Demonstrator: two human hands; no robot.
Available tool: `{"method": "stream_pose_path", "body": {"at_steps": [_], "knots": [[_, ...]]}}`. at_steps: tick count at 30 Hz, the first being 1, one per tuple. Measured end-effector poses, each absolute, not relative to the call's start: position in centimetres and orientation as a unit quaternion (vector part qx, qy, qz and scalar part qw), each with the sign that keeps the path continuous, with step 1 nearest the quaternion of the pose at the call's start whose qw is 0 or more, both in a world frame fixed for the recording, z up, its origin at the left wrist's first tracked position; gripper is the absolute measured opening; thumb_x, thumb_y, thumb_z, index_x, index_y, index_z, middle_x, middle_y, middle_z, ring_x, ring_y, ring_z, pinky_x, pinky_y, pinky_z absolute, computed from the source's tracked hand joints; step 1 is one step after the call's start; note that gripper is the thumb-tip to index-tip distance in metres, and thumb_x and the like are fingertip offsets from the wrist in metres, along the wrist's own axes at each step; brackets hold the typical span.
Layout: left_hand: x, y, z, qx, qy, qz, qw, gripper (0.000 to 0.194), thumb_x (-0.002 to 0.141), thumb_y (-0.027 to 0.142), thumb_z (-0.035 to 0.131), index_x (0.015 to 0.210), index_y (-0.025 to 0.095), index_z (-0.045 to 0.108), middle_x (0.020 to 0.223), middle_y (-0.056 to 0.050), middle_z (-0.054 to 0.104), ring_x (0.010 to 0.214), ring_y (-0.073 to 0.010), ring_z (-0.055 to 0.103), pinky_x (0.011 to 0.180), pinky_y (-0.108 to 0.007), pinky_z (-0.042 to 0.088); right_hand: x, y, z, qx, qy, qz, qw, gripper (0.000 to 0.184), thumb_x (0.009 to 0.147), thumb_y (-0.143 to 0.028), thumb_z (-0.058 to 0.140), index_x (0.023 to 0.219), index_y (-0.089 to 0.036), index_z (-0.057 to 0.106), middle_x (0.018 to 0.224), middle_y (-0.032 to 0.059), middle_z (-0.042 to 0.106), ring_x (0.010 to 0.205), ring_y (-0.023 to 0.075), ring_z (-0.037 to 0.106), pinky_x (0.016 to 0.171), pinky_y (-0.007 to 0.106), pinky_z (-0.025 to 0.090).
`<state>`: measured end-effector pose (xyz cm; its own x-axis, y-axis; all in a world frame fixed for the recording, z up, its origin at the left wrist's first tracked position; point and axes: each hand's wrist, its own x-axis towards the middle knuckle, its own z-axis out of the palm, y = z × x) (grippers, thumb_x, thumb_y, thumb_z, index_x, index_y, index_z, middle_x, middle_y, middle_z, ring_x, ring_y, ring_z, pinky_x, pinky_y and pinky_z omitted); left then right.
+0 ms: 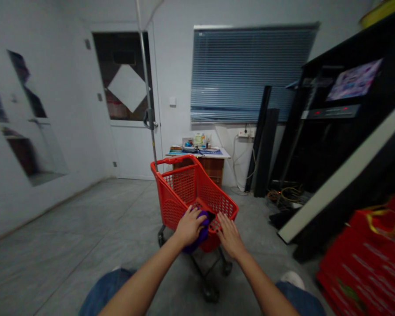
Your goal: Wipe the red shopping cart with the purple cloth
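A red plastic shopping cart [175, 210] on dark wheels stands in front of me, its basket sides full of small holes. My left hand [191, 224] is closed over a purple cloth [201, 235] at the near rim of the basket; part of the cloth hangs outside. To its right, my right hand [228, 230] rests on the near right rim with its fingers stretched out and nothing in them. Something dark lies between the two hands at the rim, too small to make out. A tall metal pole [147, 87] rises behind the cart's left side.
A small desk [222, 153] with bottles and papers stands against the far wall, beneath a window blind [250, 74]. On the right are a leaning pale-edged panel [342, 175], loose cables [289, 193] and a red bag [365, 263]. A white door [131, 149] is at the back left.
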<state>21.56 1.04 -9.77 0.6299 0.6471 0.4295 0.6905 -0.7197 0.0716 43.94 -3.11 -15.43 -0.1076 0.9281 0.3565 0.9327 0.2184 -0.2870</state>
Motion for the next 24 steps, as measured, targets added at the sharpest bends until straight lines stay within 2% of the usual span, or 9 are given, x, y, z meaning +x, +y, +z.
{"method": "stream_pose_path", "body": {"at_steps": [3, 9, 15, 20, 24], "knots": [[20.3, 2.3, -8.8, -0.894, -0.391, -0.217, 0.038, 0.036, 0.095, 0.029, 0.053, 0.130, 0.030, 0.059, 0.137, -0.005, 0.061, 0.133, -0.0224, 0.049, 0.123, -0.053, 0.018, 44.2, -3.1, -15.5, -0.621, -0.747, -0.014, 0.235, 0.058, 0.102, -0.040, 0.027, 0.157, -0.021, 0.026, 0.162, 0.0056, 0.030, 0.151, 0.0183, 0.022, 0.123, 0.045, 0.020], [17.6, 5.2, -7.4, -0.860, -0.464, -0.206, 0.050, 0.035, 0.094, 0.026, 0.052, 0.127, 0.026, 0.062, 0.139, -0.008, 0.060, 0.135, -0.0275, 0.047, 0.121, -0.056, 0.022, 42.9, -3.1, -16.1, -0.617, -0.748, -0.013, 0.243, 0.059, 0.102, -0.043, 0.028, 0.157, -0.021, 0.027, 0.162, 0.0064, 0.030, 0.151, 0.0202, 0.022, 0.122, 0.046, 0.022], [20.4, 1.2, -9.6, -0.896, -0.387, -0.215, 0.042, 0.037, 0.093, 0.028, 0.053, 0.129, 0.028, 0.060, 0.142, -0.008, 0.057, 0.137, -0.0262, 0.045, 0.122, -0.055, 0.020, 42.1, -3.0, -15.9, -0.620, -0.746, -0.007, 0.241, 0.058, 0.102, -0.043, 0.028, 0.156, -0.023, 0.027, 0.162, 0.0047, 0.030, 0.151, 0.0195, 0.022, 0.122, 0.045, 0.021], [21.2, -0.2, -10.0, -0.903, -0.373, -0.212, 0.022, 0.037, 0.094, 0.028, 0.053, 0.131, 0.031, 0.060, 0.143, -0.006, 0.057, 0.138, -0.0242, 0.045, 0.123, -0.052, 0.020, 44.6, -2.1, -14.2, -0.652, -0.731, 0.000, 0.202, 0.055, 0.102, -0.040, 0.026, 0.154, -0.024, 0.034, 0.160, 0.0042, 0.034, 0.150, 0.0186, 0.025, 0.122, 0.047, 0.018], [19.5, 2.1, -9.3, -0.876, -0.427, -0.223, 0.038, 0.036, 0.094, 0.026, 0.052, 0.130, 0.029, 0.060, 0.142, -0.007, 0.058, 0.136, -0.0250, 0.047, 0.121, -0.054, 0.023, 46.0, -1.8, -13.7, -0.660, -0.723, -0.013, 0.207, 0.053, 0.102, -0.039, 0.029, 0.150, -0.023, 0.042, 0.154, 0.0057, 0.045, 0.146, 0.0199, 0.032, 0.120, 0.047, 0.022]]}}
